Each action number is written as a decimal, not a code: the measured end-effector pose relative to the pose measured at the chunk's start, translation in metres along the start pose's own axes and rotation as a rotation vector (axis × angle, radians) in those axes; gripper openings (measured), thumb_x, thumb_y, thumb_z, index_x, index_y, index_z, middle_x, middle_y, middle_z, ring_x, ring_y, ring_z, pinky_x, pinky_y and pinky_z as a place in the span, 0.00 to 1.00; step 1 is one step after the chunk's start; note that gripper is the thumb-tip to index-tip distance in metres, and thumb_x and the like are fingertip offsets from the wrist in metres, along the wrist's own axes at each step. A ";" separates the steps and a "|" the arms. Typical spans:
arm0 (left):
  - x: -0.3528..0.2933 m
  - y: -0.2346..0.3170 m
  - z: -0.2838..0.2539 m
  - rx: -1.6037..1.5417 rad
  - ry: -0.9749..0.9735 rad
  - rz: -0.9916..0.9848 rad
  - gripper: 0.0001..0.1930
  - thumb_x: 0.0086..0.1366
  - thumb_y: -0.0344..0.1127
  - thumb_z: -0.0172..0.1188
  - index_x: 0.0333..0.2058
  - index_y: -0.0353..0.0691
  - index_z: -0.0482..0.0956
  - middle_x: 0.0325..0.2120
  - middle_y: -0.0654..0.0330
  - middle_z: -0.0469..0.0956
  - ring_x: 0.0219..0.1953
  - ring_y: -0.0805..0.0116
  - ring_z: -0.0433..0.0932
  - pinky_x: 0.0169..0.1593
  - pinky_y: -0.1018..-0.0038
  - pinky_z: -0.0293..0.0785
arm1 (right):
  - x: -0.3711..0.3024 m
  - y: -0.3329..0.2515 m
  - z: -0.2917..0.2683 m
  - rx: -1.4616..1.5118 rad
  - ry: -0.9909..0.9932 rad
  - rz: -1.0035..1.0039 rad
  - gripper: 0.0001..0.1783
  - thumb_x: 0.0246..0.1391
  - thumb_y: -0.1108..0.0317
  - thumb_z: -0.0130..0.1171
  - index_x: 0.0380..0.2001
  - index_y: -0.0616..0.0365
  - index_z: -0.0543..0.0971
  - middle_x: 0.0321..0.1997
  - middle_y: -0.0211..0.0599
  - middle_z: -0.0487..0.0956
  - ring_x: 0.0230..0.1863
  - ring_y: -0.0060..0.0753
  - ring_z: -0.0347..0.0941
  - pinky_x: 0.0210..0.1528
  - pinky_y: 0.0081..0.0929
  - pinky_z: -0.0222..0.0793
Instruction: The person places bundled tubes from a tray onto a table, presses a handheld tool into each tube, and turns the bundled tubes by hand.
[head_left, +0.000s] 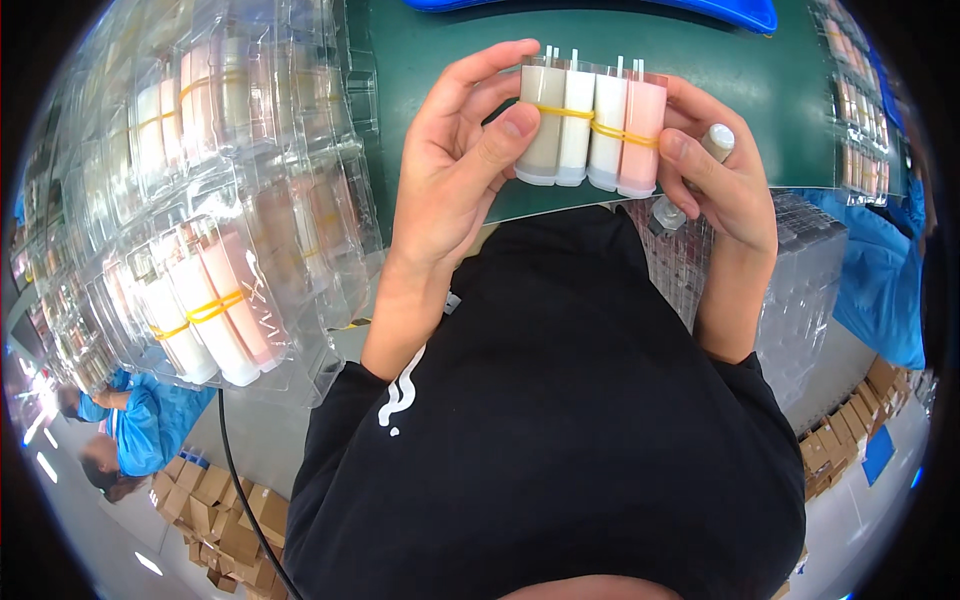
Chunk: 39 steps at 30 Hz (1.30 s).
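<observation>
Up over the green table edge, a row of capped tubes (606,118) is held between both hands: grey, white, white and pink, upright, in yellow rubber bands. Thin white stems stick out of their tops. My left hand (455,165) closes on the grey end, its thumb pressing the front. At the pink end, my right hand (730,190) grips with the thumb in front. A short whitish cylinder (718,143) with a grey lower end also sits among the right fingers; its kind I cannot make out.
Clear plastic trays (300,190) with banded tubes (210,310) pile up on the left. More filled trays (862,110) stand far right. A blue bin (740,12) lies at the back of the green table (440,40). Cardboard boxes (220,510) and people in blue are lower left.
</observation>
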<state>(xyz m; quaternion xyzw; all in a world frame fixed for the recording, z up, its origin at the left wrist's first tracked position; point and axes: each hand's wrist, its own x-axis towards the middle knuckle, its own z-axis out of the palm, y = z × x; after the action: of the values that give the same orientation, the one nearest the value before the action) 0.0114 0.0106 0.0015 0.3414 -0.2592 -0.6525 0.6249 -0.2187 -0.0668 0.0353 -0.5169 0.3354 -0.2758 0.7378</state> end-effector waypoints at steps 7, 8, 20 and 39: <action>-0.003 0.004 0.005 0.029 0.046 0.026 0.25 0.72 0.29 0.62 0.65 0.35 0.68 0.56 0.53 0.77 0.44 0.80 0.80 0.41 0.83 0.78 | 0.000 0.002 0.002 0.020 -0.011 -0.019 0.24 0.66 0.69 0.61 0.62 0.67 0.74 0.45 0.38 0.85 0.17 0.07 0.59 0.17 0.11 0.53; -0.003 0.004 0.001 0.033 0.022 0.026 0.25 0.72 0.29 0.63 0.65 0.35 0.68 0.56 0.53 0.77 0.45 0.79 0.80 0.42 0.82 0.78 | 0.000 0.001 0.003 0.020 -0.011 -0.019 0.24 0.66 0.69 0.61 0.62 0.67 0.74 0.45 0.38 0.85 0.17 0.07 0.59 0.17 0.11 0.53; 0.002 -0.001 0.017 0.038 0.035 0.010 0.30 0.64 0.24 0.69 0.64 0.33 0.70 0.52 0.55 0.78 0.53 0.69 0.79 0.57 0.72 0.77 | 0.006 -0.001 0.038 -0.116 0.169 -0.046 0.24 0.56 0.74 0.73 0.51 0.58 0.72 0.40 0.31 0.83 0.33 0.13 0.77 0.31 0.12 0.68; 0.000 0.023 0.040 -0.274 0.152 -0.227 0.30 0.78 0.32 0.53 0.73 0.46 0.53 0.56 0.58 0.73 0.56 0.68 0.76 0.60 0.66 0.75 | 0.003 -0.002 0.032 -0.081 -0.019 -0.080 0.42 0.60 0.68 0.63 0.75 0.57 0.59 0.53 0.42 0.81 0.19 0.03 0.59 0.20 0.08 0.52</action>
<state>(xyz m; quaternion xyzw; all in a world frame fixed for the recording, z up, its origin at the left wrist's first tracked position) -0.0041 0.0047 0.0445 0.3285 -0.0794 -0.7204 0.6056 -0.1919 -0.0512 0.0439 -0.5620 0.3187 -0.2861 0.7077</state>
